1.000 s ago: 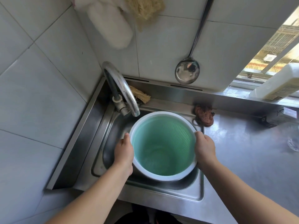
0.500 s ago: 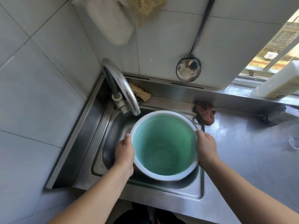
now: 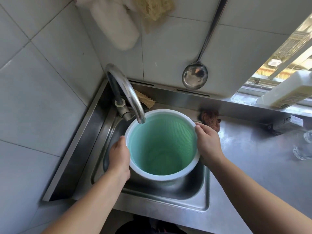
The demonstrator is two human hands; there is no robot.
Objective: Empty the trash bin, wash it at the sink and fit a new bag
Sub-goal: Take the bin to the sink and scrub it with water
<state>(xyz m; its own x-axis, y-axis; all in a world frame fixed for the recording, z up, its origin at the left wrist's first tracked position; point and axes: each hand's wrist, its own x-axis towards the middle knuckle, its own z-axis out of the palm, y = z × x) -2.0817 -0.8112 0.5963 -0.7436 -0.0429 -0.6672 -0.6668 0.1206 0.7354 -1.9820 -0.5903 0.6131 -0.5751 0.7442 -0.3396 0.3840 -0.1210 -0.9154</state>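
Note:
A green mesh-walled trash bin [image 3: 162, 149] with a white rim stands upright in the steel sink [image 3: 194, 196], its inside bare. My left hand [image 3: 119, 155] grips its left side just under the rim. My right hand [image 3: 208, 142] grips the right rim, thumb on top. The curved tap [image 3: 128, 93] ends right over the bin's back left rim; no water shows from the spout.
A brown scrubber [image 3: 210, 119] lies on the steel counter [image 3: 253, 157] right of the sink, a fibre sponge [image 3: 145, 100] behind the tap. A ladle [image 3: 195, 76] hangs on the tiled wall. A white bottle [image 3: 287, 93] lies on the sill; clear glass items [image 3: 303, 147] at far right.
The bin has shifted slightly back and left, so its rim now sits under the tap spout. Both hands kept their hold on it.

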